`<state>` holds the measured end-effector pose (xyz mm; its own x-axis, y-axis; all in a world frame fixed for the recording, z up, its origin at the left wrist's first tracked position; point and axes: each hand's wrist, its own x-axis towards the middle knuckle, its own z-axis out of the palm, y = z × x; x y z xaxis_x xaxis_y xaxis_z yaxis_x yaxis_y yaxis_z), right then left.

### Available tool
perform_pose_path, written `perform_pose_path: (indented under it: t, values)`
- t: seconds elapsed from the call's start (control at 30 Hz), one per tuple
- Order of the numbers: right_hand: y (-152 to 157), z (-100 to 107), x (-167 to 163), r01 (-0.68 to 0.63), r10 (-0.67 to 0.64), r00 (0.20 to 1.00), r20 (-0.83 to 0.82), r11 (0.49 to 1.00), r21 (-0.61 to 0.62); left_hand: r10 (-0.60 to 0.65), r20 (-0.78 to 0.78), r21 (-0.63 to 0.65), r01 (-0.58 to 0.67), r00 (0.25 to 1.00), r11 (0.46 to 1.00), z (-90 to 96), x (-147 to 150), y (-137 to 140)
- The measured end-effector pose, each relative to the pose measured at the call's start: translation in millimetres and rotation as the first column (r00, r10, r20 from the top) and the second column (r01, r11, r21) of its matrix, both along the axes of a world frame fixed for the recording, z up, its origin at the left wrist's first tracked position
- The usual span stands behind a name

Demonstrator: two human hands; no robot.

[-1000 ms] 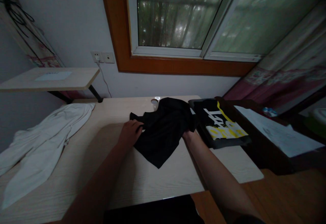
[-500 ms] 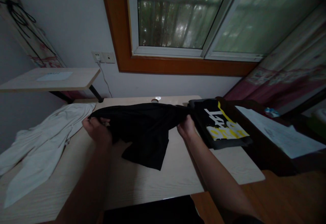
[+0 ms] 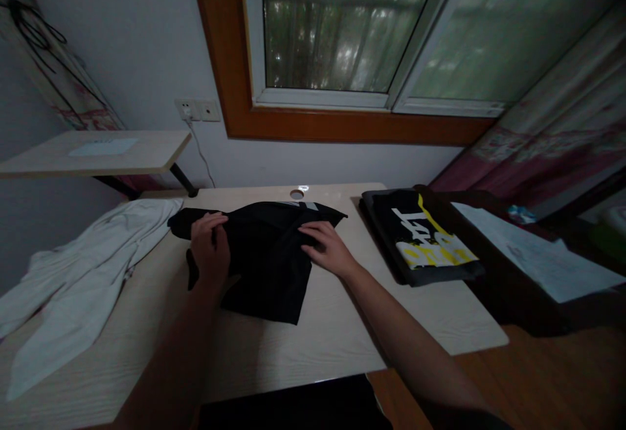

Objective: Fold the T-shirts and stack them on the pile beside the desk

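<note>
A black T-shirt, loosely spread with a pale print at its far edge, lies across the middle of the table. My left hand rests on its left part, fingers stretched forward over the cloth. On the right part, the fingers of my right hand lie out flat and touch the fabric. Neither hand grips the shirt. Some of the cloth is hidden under my left hand and wrist.
A crumpled white garment covers the table's left side. Folded dark clothes with white and yellow print are stacked at right. A raised shelf stands at back left. The wooden table has a round hole near the wall.
Both hands have let go of the shirt's two ends and moved inward onto it. The shirt has come down onto the table, uncovering the hole and the pale print.
</note>
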<state>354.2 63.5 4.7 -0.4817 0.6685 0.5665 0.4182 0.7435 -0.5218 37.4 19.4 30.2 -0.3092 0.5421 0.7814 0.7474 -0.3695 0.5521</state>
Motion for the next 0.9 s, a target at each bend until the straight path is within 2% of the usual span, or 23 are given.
perform_pose_path:
  t: [0.03, 0.1, 0.2, 0.3, 0.4, 0.47, 0.5, 0.53, 0.6, 0.63, 0.7, 0.8, 0.9]
  values:
    - [-1, 0, -3, -0.065, 0.065, 0.994, 0.084, 0.998, 0.005, -0.048, -0.083, -0.039, 0.045, 0.995, 0.998, -2.0, 1, 0]
    - [0, -2, -6, -0.114, 0.111, 0.974, 0.199, 0.993, 0.008, -0.164, -0.223, -0.154, 0.131, 0.961, 0.979, -6.1, 3, 3]
    - [3, -8, -6, -0.050, 0.044, 0.964, 0.263, 0.999, 0.017, -0.331, -0.351, -0.356, 0.202, 0.876, 0.912, -10.6, 7, 6]
    - [4, -10, -6, 0.014, -0.022, 0.960, 0.279, 0.999, 0.029, -0.447, -0.413, -0.475, 0.232, 0.794, 0.849, -12.3, 9, 8]
    - [4, -10, -5, 0.056, -0.052, 0.983, 0.179, 0.998, -0.019, -0.495, -0.439, -0.531, 0.227, 0.750, 0.816, -12.8, 7, 8]
    - [6, -10, -1, 0.113, -0.117, 0.993, -0.033, 0.988, -0.104, -0.496, -0.446, -0.554, 0.206, 0.745, 0.807, -13.2, 4, 8]
    - [7, -10, 3, 0.151, -0.179, 0.967, -0.180, 0.975, -0.161, -0.489, -0.450, -0.562, 0.189, 0.747, 0.805, -13.6, 3, 8]
    - [9, -11, 9, 0.182, -0.251, 0.908, -0.336, 0.957, -0.224, -0.479, -0.455, -0.568, 0.169, 0.750, 0.805, -14.1, 2, 8]
    - [14, -11, 25, 0.195, -0.367, 0.713, -0.597, 0.923, -0.333, -0.449, -0.469, -0.578, 0.120, 0.760, 0.807, -15.2, -1, 8]
    - [16, -12, 34, 0.177, -0.388, 0.620, -0.682, 0.916, -0.360, -0.433, -0.478, -0.580, 0.095, 0.764, 0.809, -15.8, -2, 9]
    - [20, -13, 51, 0.160, -0.394, 0.511, -0.764, 0.917, -0.366, -0.394, -0.497, -0.575, 0.047, 0.774, 0.817, -17.0, -4, 9]
    - [24, -13, 65, 0.182, -0.402, 0.459, -0.792, 0.915, -0.359, -0.318, -0.527, -0.545, -0.026, 0.788, 0.838, -18.3, -8, 11]
    - [26, -12, 64, 0.176, -0.432, 0.456, -0.778, 0.901, -0.397, -0.233, -0.556, -0.515, -0.110, 0.798, 0.850, -18.6, -13, 12]
